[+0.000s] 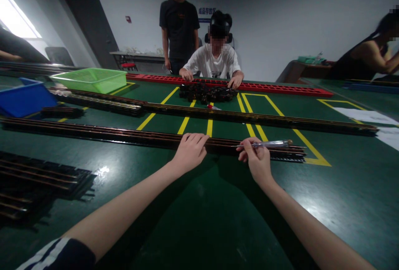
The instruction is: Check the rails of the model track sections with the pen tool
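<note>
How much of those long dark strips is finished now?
Maybe partway; I can't tell exactly. The long dark strips already lie lined up on the table. The right hand holds a clear-handled tool over them, while the left hand touches them. The heap of small dark parts looks loose, so that may be left.

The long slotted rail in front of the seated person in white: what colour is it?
The slotted rail is red; the head view shows it best.
</note>
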`<state>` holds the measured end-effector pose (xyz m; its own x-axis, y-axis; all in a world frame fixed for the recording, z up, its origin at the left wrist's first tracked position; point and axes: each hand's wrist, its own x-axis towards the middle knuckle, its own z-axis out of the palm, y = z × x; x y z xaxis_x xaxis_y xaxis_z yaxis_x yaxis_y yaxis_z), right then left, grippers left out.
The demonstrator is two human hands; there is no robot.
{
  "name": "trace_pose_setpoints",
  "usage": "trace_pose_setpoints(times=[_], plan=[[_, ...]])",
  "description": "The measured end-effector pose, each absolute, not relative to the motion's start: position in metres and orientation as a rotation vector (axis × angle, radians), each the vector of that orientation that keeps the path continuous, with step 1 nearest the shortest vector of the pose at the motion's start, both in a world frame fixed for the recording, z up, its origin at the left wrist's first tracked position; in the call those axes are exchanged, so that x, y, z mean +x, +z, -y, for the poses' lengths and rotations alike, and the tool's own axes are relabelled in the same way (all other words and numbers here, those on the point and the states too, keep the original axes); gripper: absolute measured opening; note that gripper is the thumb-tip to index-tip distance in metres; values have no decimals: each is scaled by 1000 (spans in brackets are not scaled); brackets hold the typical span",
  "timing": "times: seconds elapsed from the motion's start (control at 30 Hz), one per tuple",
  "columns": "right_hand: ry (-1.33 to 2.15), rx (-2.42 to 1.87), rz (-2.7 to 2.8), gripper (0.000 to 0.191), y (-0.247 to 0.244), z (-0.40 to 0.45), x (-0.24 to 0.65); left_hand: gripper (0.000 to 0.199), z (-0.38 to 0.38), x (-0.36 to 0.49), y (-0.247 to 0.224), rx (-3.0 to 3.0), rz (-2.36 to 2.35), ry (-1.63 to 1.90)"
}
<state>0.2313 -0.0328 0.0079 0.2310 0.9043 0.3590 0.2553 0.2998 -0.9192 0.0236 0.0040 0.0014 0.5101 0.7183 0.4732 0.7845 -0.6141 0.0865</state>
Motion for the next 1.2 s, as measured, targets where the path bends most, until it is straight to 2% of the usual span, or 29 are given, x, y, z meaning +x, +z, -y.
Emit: trace_pose_setpoints(times=[1.2], plan=[[703, -1234, 1290, 32, 6, 30, 234, 37, -4, 23, 1, -2615, 1307, -706]])
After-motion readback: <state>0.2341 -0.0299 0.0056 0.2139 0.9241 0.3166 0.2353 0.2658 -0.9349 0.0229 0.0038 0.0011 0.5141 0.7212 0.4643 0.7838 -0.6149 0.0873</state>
